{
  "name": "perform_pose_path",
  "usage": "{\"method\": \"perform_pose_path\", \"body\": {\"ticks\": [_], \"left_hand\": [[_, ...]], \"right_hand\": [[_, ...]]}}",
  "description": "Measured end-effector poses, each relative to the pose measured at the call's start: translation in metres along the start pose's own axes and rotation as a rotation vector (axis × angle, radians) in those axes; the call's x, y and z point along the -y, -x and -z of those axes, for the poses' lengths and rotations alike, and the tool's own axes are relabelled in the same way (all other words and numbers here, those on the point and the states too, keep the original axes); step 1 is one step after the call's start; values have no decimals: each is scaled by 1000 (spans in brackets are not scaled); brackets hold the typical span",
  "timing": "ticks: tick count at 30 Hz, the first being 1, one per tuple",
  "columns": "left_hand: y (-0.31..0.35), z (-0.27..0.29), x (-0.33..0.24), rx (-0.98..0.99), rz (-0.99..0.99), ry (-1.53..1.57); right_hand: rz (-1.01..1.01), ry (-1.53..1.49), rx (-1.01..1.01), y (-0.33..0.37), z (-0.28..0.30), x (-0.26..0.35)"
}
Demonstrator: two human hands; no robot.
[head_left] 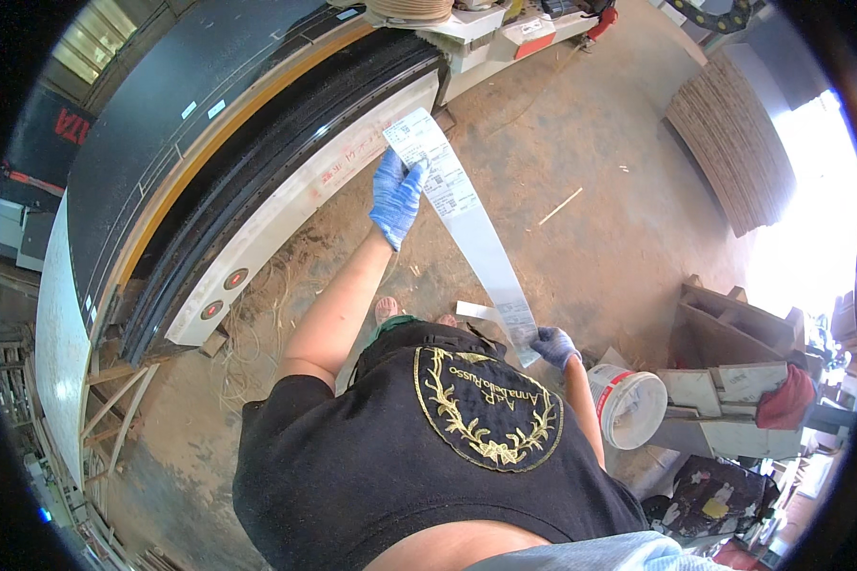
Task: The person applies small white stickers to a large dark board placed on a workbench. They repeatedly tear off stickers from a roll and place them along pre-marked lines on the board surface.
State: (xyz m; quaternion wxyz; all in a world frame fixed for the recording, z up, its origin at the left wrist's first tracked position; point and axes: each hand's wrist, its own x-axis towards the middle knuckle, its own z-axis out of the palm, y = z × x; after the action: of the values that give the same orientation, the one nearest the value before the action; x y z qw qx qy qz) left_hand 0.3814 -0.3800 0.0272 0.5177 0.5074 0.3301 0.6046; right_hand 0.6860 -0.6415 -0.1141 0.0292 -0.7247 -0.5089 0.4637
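A long white strip of printed labels [471,233] stretches slantwise in front of me, from the far left down to the near right. My left hand [397,198], in a blue knit glove, pinches it near its far end, thumb on top. The near end is gripped by my right hand [554,347], in a grey-blue glove, beside my body. Small print and square codes cover the far part of the strip, while its middle looks plain and pale.
Left of me runs a long machine bed [352,157] with a white side panel and dark boards on top. A tall stack of boards [733,143] stands at the far right. Nearer on the right are a white bucket [632,411] and a wooden pallet [733,322]. Scraps litter the floor.
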Motion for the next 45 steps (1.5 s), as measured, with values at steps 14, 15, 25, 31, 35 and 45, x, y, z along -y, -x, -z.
{"method": "perform_pose_path", "body": {"ticks": [14, 15, 25, 31, 35, 45], "left_hand": [[2, 5, 4, 0, 46, 138], [5, 4, 5, -28, 107, 111], [30, 5, 18, 52, 125, -16], [35, 5, -5, 27, 53, -82], [20, 25, -24, 35, -46, -141], [-13, 43, -71, 113, -18, -153]], "right_hand": [[114, -595, 127, 13, 22, 48], [181, -654, 105, 15, 27, 60], [493, -937, -70, 2, 41, 166], [642, -892, 85, 3, 24, 236], [797, -633, 89, -9, 4, 269], [684, -454, 40, -10, 5, 307]]}}
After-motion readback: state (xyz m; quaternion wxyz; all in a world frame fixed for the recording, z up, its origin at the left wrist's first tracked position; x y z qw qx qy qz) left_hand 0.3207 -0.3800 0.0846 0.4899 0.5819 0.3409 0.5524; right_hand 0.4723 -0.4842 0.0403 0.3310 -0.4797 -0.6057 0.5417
